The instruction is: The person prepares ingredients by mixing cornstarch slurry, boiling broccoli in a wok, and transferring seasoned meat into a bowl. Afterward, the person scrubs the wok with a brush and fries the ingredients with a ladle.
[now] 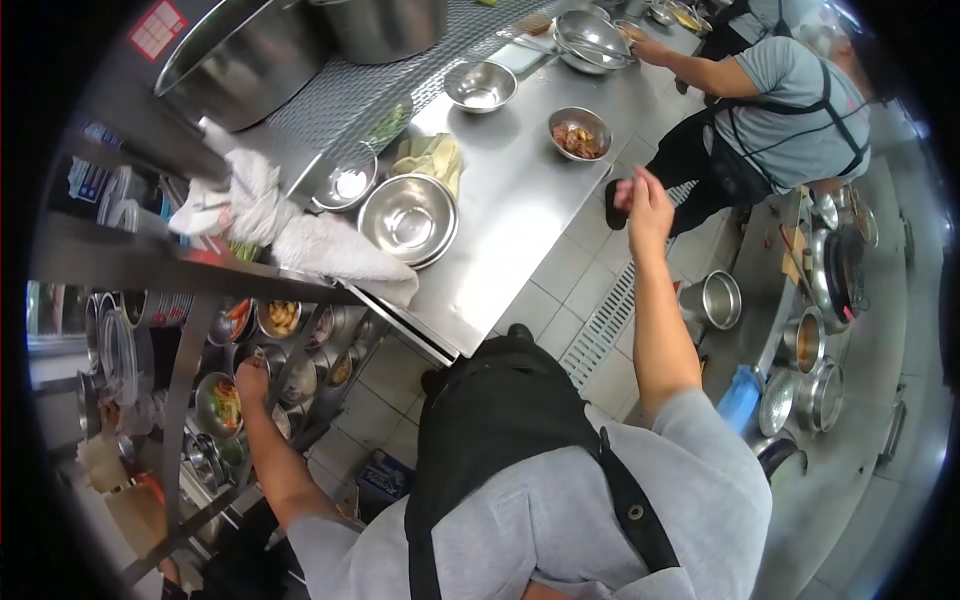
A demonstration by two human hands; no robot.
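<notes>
My left hand (pixel 253 382) reaches to the shelf of ingredient bowls at the left, its fingers closed at the edge of a small bowl. What they hold, if anything, is hidden. Just below it is a metal bowl of cut vegetables (pixel 219 405), green, orange and pale. A bowl of yellow-brown pieces (pixel 279 317) and a bowl of orange-red pieces (pixel 232 322) stand above it. My right hand (pixel 648 208) is raised over the aisle floor, its fingers loosely bent and slightly blurred, with nothing seen in it. Nearest to it on the steel counter is a bowl of reddish-brown meat (pixel 578 140).
The steel counter (pixel 500 220) carries nested metal bowls (pixel 408 222), a yellowish cloth (pixel 432 160) and another bowl (pixel 480 88). White towels (pixel 330 252) hang on the rack rail. A co-worker (pixel 790 110) stands at the far right, near a stove with pans (pixel 812 340).
</notes>
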